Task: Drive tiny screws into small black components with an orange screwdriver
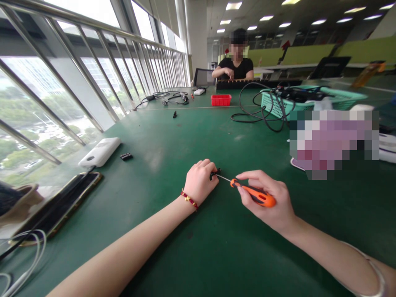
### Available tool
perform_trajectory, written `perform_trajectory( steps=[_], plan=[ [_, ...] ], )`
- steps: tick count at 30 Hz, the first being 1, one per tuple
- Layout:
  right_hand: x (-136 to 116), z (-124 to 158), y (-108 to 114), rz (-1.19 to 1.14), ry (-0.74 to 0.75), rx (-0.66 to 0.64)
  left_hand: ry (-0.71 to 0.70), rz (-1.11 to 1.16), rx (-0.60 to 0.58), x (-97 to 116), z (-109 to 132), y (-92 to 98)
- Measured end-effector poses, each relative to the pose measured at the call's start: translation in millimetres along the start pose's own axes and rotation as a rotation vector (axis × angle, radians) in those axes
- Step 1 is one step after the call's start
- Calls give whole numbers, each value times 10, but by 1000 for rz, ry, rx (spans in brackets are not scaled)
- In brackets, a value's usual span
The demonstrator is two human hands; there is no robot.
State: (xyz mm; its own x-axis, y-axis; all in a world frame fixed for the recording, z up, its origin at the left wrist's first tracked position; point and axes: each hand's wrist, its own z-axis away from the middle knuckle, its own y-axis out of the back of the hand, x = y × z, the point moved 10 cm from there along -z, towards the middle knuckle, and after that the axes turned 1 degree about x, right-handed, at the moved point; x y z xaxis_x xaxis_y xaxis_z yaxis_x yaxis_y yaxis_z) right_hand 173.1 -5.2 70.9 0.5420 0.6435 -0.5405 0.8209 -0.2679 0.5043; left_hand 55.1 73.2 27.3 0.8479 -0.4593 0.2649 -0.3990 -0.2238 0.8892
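My left hand (pixel 200 180) rests on the green table (pixel 192 136) with its fingers curled round a small black part (pixel 215 173), which peeks out at the fingertips. A red bead bracelet sits on that wrist. My right hand (pixel 266 202) grips a small orange-handled screwdriver (pixel 253 194). Its thin metal shaft points left, and the tip meets the black part.
A white power bank (pixel 99 152), a small black piece (pixel 126 156) and a phone (pixel 62 204) with white cables lie at the left by the window railing. Further back are a red tray (pixel 220 100), a teal basket (pixel 309 101) with black cables, and a seated person (pixel 236 62).
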Motion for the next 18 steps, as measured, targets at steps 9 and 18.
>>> perform_trajectory(
  steps=[9, 18],
  plan=[
    [78, -7, 3, -6, -79, 11, 1, -2, -5, 4, 0, 1],
    [-22, 0, 157, -103, 76, 196, 0, -1, -2, -8, -4, -12]
  ],
)
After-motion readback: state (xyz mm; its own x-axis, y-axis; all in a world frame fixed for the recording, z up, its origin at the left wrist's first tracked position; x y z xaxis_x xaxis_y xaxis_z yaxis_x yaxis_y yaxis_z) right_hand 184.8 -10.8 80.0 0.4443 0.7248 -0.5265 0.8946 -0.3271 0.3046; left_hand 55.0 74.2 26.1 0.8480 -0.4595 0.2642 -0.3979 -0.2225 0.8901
